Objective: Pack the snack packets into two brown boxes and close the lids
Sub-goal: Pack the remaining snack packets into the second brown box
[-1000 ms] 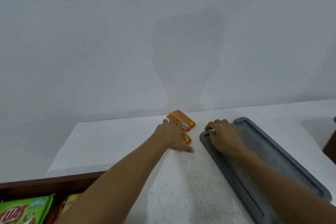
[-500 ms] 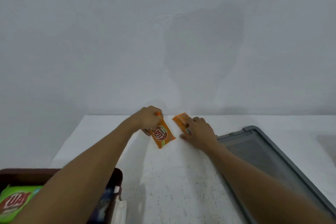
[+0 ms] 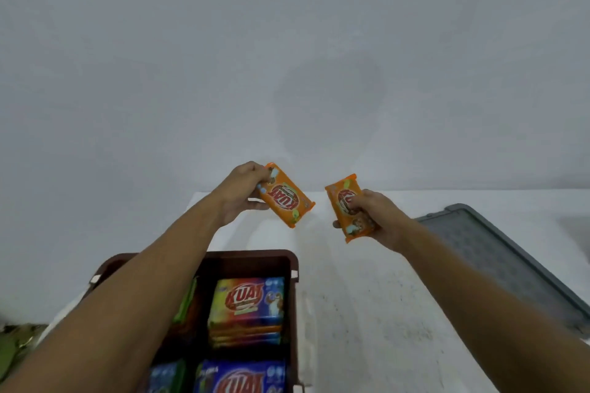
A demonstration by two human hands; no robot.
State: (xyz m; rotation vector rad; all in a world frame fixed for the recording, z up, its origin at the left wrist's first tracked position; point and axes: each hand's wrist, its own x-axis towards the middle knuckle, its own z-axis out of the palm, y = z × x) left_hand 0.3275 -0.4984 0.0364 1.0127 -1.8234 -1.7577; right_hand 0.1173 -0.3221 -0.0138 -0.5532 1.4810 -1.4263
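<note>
Left packet [image 3: 285, 199] lifted, end-pinched, right packet [image 3: 340, 193] lifted, mid-grip

Table [image 3: 367, 313]: lower centre and right of frame, against the wall.
Box [image 3: 293, 268]: lower centre-left, on the table, lid off.
Stack of packets [image 3: 247, 303]: in the box, by its right wall; a further packet [image 3: 242, 380] lies below it at the bottom edge.
Tray [image 3: 498, 262]: on the table at right, well apart from the box.
Left hand [image 3: 238, 198]: centre, above the box, holding the left packet [image 3: 287, 199].
Right hand [image 3: 376, 217]: right of centre, holding the right packet [image 3: 349, 207]; the two packets are apart.
</note>
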